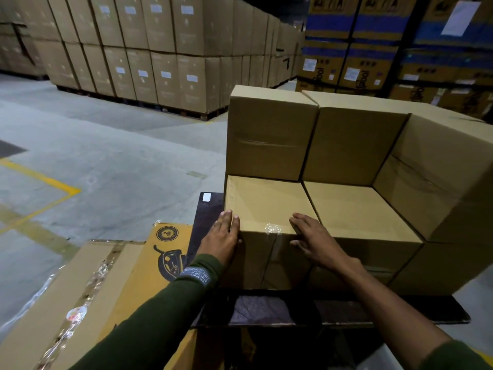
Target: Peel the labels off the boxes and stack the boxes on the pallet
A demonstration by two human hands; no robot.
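A plain brown box [266,204] sits at the near left corner of the dark pallet [208,217]. My left hand [222,236] lies flat against its left near edge, fingers straight. My right hand [313,237] rests with straight fingers on its top near edge, just right of a clear tape patch [272,228]. Beside it stands a second low box [357,212]. Behind them a taller row of boxes [272,134] is stacked, and more rise at the right [440,182]. I see no label on these box faces.
A large taped carton [80,303] with a yellow printed panel lies at my lower left, touching the pallet. Grey warehouse floor with yellow lines [40,180] spreads to the left. Tall walls of stacked cartons [149,49] stand behind, with blue-banded ones [373,36] at the right.
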